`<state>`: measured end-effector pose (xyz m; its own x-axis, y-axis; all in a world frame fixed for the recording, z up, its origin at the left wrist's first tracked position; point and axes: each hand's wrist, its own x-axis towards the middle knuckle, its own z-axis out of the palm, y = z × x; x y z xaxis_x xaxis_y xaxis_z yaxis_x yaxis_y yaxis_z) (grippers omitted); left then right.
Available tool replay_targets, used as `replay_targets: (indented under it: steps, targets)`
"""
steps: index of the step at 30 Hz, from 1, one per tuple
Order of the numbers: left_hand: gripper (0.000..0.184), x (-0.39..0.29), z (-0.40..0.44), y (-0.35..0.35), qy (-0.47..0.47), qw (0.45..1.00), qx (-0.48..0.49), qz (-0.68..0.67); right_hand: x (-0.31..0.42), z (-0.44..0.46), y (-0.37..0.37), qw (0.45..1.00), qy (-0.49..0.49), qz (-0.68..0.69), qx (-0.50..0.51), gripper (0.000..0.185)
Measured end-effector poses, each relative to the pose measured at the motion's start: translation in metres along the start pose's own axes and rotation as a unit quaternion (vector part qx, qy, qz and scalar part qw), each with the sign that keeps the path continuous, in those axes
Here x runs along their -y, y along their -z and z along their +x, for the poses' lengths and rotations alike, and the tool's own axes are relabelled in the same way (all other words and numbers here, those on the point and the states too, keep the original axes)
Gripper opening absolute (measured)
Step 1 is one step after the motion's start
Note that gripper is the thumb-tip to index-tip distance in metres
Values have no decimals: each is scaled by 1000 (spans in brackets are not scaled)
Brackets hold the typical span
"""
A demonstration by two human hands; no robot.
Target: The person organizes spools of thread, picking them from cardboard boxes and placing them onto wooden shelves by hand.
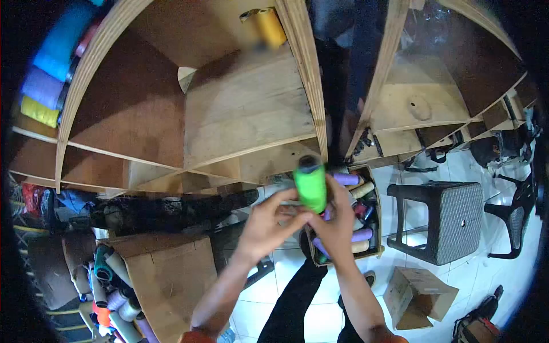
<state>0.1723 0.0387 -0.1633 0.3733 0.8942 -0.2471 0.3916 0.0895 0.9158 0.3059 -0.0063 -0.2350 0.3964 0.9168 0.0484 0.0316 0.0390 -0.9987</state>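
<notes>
A bright green spool of thread (pixel 311 191) with a dark top end stands nearly upright between my hands, in front of the shelf edge. My left hand (pixel 269 226) closes on its left side, thumb at the bottom and fingertips against the side. On the other side my right hand (pixel 336 220) grips the lower right of the spool, its fingers partly hidden behind it. Below and behind my hands is an open box (pixel 378 228) of thread spools, among them a purple spool (pixel 361 235) and a cream spool (pixel 363 190).
Wooden shelving (pixel 246 108) spans the top, with a yellow spool (pixel 270 27) in one compartment and blue, purple and yellow spools at far left. A dark plastic stool (pixel 457 223) and an open carton (pixel 420 297) stand right. More spools lie beside a large cardboard box (pixel 171 286) at lower left.
</notes>
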Motion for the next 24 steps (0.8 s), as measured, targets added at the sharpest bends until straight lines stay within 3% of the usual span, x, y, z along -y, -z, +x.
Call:
replay_targets:
  steps: [2,6,9,10,13,15,17,18,19,20,21,24]
  targets:
    - [40,11,-11,-12,13,998,-55,2,14,-3,-2,987,72,-140,31,72]
    - [38,22,3,-10,-117,984,-86,99,12,1,0,982,95,-151,61,72]
    - [39,11,14,-5,-116,980,-105,127,20,14,-3,979,134,-146,50,74]
    - [40,-3,17,0,-68,982,-112,137,23,18,-4,977,140,-150,57,73]
    - [42,-27,49,30,-148,966,-184,106,16,29,3,995,72,16,64,72]
    - [38,-26,101,70,-164,947,-267,75,-18,38,18,998,-10,57,0,66]
    - [38,-19,162,119,-174,926,-287,175,-64,48,46,996,-70,-38,-33,47]
    - [38,-15,193,134,-193,896,-317,242,-98,51,62,976,-50,-206,-38,43]
    - [41,-9,223,148,-210,861,-346,307,-123,54,79,955,-28,-296,-14,47]
    - [45,0,251,163,-202,851,-342,344,-146,54,86,948,7,-315,-39,53]
    - [50,10,279,176,-193,840,-335,381,-181,51,92,900,66,-422,-90,49]
    - [51,35,350,199,-279,831,-390,281,-245,38,100,894,-76,-431,-94,48]
